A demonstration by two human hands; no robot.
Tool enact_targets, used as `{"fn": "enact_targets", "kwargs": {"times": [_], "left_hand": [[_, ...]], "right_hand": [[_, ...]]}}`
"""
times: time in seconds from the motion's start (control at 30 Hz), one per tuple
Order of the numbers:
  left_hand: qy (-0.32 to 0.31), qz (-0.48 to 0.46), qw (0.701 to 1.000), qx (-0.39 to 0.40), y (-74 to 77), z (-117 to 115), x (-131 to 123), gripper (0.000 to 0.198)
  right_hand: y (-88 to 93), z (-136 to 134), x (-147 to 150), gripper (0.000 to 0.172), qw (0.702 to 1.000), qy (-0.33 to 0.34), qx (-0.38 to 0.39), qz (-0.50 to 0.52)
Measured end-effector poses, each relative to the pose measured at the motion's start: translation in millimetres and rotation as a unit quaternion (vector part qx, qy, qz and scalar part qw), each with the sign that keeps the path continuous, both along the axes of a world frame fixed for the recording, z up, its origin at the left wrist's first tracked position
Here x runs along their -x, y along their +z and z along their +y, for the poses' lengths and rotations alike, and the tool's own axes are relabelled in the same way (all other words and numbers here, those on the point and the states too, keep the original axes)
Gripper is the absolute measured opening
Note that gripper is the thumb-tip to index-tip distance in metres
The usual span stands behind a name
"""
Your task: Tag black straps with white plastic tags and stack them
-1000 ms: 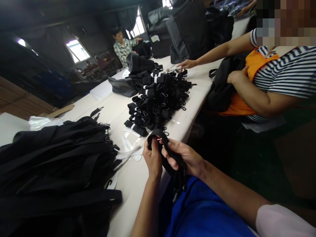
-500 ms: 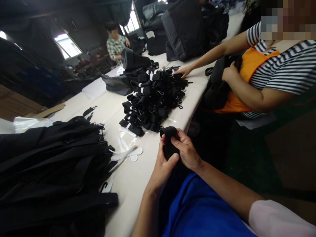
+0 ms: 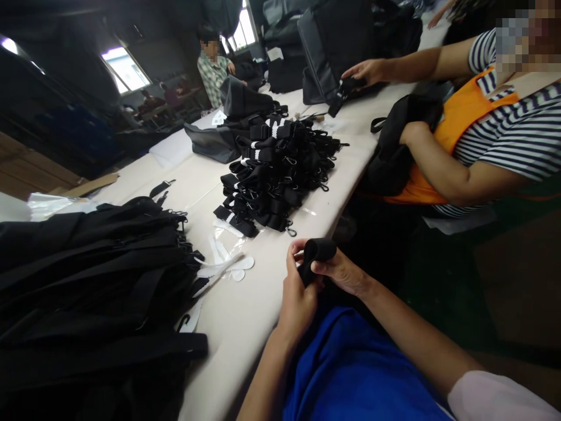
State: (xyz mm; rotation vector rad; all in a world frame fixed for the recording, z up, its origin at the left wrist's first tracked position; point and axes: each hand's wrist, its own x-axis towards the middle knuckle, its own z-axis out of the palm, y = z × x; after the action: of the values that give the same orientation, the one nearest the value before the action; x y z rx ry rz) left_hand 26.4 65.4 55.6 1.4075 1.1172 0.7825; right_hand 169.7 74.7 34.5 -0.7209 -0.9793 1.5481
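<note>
The left hand [image 3: 300, 298] has its grip closed on a black strap [image 3: 323, 250], and the right hand [image 3: 346, 272] has its grip closed on the same strap from the other side, thumb against the folded part. The strap is bent over into a loop at the lower middle of the frame, beside the edge of the white desk [image 3: 245, 301] and above the blue cloth [image 3: 350, 362] over the person's lap; its lower part is hidden by the fingers. Just left of the hands, white strips [image 3: 223, 267] lie crossed on the desk. Near the middle of the frame is a pile of bundled straps [image 3: 272, 181], with white bands around some and metal hooks poking out along its right side. A heap of long black straps [image 3: 96, 275] fills the lower left, hook ends toward the centre. Beyond the pile, 2 grey-black pouches [image 3: 214, 143] rest on the desk. At the upper right, a co-worker in a striped top and orange apron [image 3: 460, 128] holds a dark bundle in an outstretched hand [image 3: 370, 71], the other hand resting on a black bag [image 3: 397, 140]. A large black bag [image 3: 346, 49] stands at the top centre, and a person in a checked shirt [image 3: 213, 79] stands left of it. A bright window [image 3: 125, 69] shows at the upper left.
</note>
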Motion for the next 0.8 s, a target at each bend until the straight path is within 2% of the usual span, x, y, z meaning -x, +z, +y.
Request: {"fn": "enact_targets", "kwargs": {"times": [0.07,0.17,0.23,0.3,0.33,0.47,0.53,0.6,0.7,0.73,0.8], "left_hand": [[0.007,0.029,0.999,-0.016,2.7,-4,-3,0.094],[0.001,-0.007,0.999,0.031,4.6,-7,-2,0.103],[-0.024,-0.053,0.991,0.117,3.5,-7,1,0.089],[-0.074,-0.11,0.97,0.204,-0.2,-8,5,0.061],[-0.107,-0.142,0.955,0.237,-2.8,-10,6,0.052],[-0.22,-0.274,0.888,0.298,-13.4,-22,3,0.047],[-0.235,-0.334,0.858,0.311,-14.6,-30,-4,0.041],[-0.226,-0.367,0.843,0.321,-11.6,-36,-10,0.04],[-0.213,-0.357,0.853,0.315,-0.9,-38,-14,0.035],[-0.214,-0.332,0.871,0.292,3.6,-36,-13,0.033],[-0.207,-0.227,0.93,0.201,13.3,-29,-8,0.037]], "right_hand": [[1.6,-6,3,0.043,1.0,0.006,0.001,0.018],[4.9,-9,4,0.039,0.999,-0.048,0.001,0.025],[7.1,-9,4,0.035,0.993,-0.11,-0.008,0.032],[9.5,-8,3,0.03,0.989,-0.142,-0.01,0.043],[10.8,-8,2,0.029,0.989,-0.135,-0.005,0.053],[18.3,-13,3,0.029,0.986,-0.055,0.026,0.156],[23.0,-18,3,0.03,0.979,-0.022,0.031,0.2],[27.7,-21,3,0.031,0.979,0.005,0.031,0.202],[33.3,-24,-1,0.029,0.986,-0.003,0.018,0.165],[34.2,-23,-2,0.028,0.987,-0.02,0.011,0.159],[34.2,-21,-4,0.025,0.984,-0.065,0.002,0.163]]}}
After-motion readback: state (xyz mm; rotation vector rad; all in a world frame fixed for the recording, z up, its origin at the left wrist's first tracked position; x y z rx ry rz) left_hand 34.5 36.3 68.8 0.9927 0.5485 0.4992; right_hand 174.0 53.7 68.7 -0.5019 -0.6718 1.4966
